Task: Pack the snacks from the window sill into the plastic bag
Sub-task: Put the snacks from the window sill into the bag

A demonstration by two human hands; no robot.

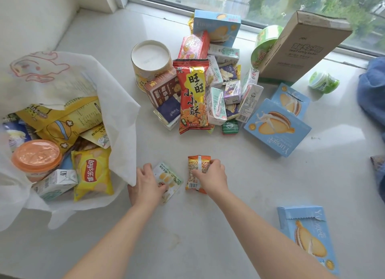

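A white plastic bag [123, 112] lies open at the left, with a yellow chip packet [91, 174], an orange-lidded cup [36, 157] and other snacks inside. My left hand [145, 185] grips a small pale green packet [169, 177] beside the bag's mouth. My right hand [210, 175] holds a small orange packet [195, 170] lying on the sill. Beyond them sits a pile of snacks led by a long red packet [192, 95].
Blue biscuit boxes lie at the right [277, 126] and near right [308, 237]. A cardboard box [302, 47] leans by the window, next to green cups [324, 82]. A white round tub [151, 60] stands behind the pile. Blue cloth [373, 95] covers the right edge.
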